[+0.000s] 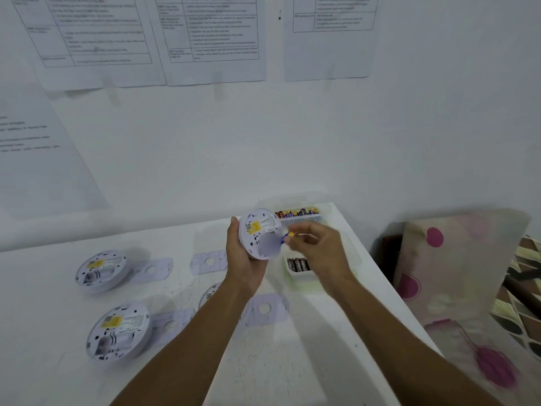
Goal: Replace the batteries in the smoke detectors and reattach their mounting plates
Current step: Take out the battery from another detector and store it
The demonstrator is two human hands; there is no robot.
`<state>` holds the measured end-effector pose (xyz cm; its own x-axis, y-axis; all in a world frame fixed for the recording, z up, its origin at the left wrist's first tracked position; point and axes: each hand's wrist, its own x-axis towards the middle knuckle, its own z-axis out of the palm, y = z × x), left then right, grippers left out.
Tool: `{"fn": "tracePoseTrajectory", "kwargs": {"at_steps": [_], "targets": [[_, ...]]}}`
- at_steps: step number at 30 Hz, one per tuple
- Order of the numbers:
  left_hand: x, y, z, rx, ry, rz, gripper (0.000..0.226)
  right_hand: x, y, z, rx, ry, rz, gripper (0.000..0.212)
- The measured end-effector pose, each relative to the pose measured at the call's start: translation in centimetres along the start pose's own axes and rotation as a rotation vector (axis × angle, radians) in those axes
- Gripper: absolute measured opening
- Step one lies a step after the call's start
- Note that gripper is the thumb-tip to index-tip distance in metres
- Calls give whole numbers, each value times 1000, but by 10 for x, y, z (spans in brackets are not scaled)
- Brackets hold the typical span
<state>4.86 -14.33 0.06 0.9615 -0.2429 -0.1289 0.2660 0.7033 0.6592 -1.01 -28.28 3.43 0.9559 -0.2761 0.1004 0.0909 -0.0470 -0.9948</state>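
Above the far right part of the white table (292, 361), my left hand (243, 259) grips a round white smoke detector (259, 232) by its rim. It is tilted so its labelled back faces me and the battery bay is within reach. My right hand (316, 247) pinches a small blue and yellow battery (285, 237) at its fingertips, right at the detector's right edge; blur hides whether it is seated. Just beyond, a clear tray of mixed batteries (297, 213) sits by the wall, and a nearer tray of dark batteries (298, 264) lies below my right hand, both likely kept close for quick reach. Two more detectors (101, 271) lie back-up on the left, each with a flat mounting plate (152, 269) beside it; I judge these are waiting to be reattached.
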Motion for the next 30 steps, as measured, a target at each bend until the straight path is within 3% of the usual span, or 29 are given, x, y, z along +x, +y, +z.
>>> {"fn": "tracePoseTrajectory", "kwargs": {"at_steps": [2,7,12,19,25,27,30], "targets": [[2,1,-2,-2,0,-7,55,22,-4,-31,-161,4,-62,17],[5,-2,-3,9,13,-32,60,69,2,-90,-981,-205,-51,14],[6,-7,-5,9,18,-51,63,82,27,-78,-1301,-396,-1,13],[4,-5,-10,0,27,-34,59,86,31,-71,-1332,-403,32,17],[1,3,-10,-25,23,-39,64,80,26,-74,-1223,-363,61,21],[-1,6,-11,-38,8,-42,72,76,18,-69,-1093,-318,59,22],[-6,16,-13,-35,-28,-43,72,61,-3,-49,-700,-238,102,19]]}}
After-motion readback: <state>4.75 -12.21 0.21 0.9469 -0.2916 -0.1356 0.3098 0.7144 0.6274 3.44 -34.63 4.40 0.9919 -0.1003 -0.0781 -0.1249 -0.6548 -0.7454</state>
